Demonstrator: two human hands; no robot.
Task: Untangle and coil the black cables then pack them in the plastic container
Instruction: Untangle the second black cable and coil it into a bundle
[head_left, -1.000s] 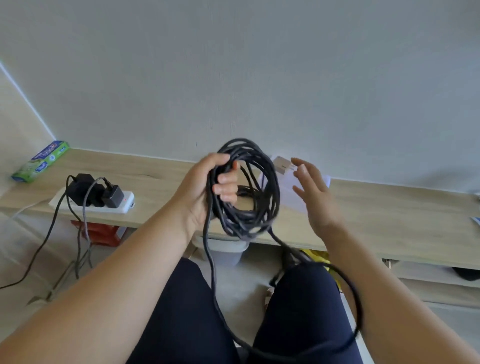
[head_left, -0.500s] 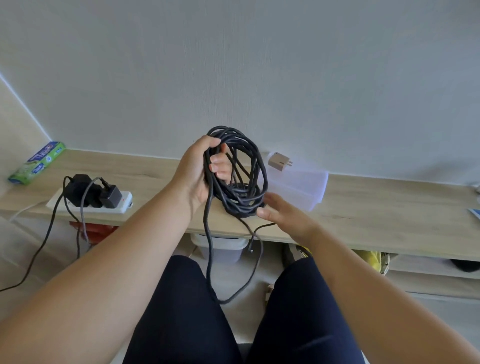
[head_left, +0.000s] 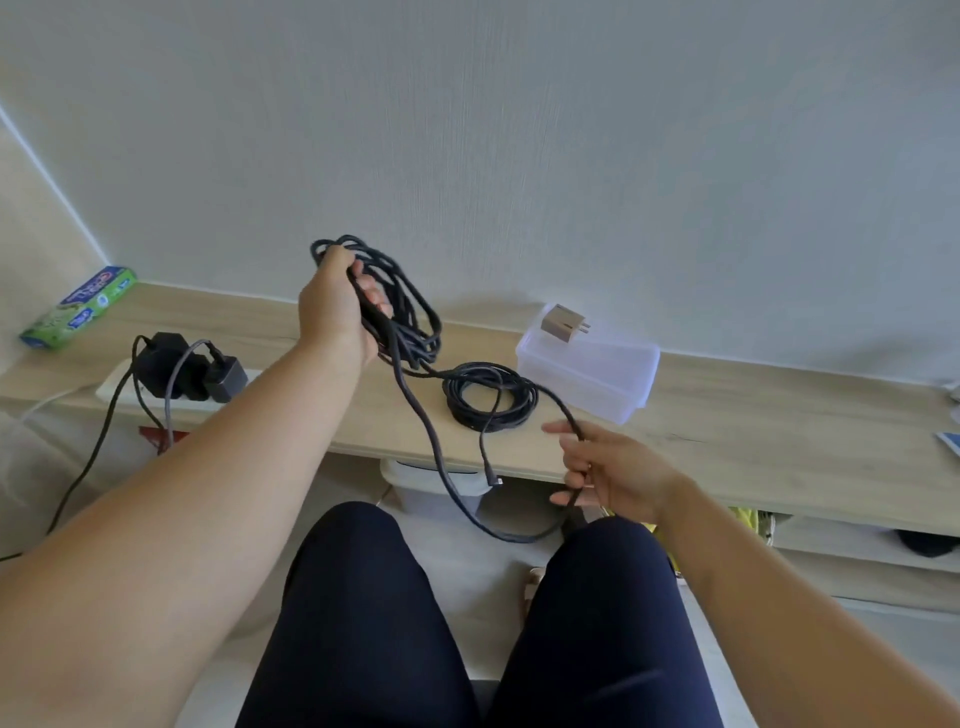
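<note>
My left hand (head_left: 335, 306) grips a bundle of black cable loops (head_left: 410, 306), raised above the wooden shelf (head_left: 727, 431). From that bundle a loose strand (head_left: 431, 441) sags toward my knees and climbs back to my right hand (head_left: 610, 470), which holds the strand near the shelf's front edge. A second black cable (head_left: 491, 397) lies coiled on the shelf, its plug end hanging over the edge. The clear plastic container (head_left: 589, 371), lid on, sits to the right of that coil.
A small brown plug adapter (head_left: 563, 322) rests on the container lid. On the shelf's left lie a white power strip (head_left: 171, 392) with black chargers and a green packet (head_left: 78, 306). A white tub (head_left: 431, 483) stands under the shelf. My knees fill the foreground.
My left hand has carried the bundle up and to the left. My right hand drew back to the right with a strand of cable. The coil on the shelf is now uncovered.
</note>
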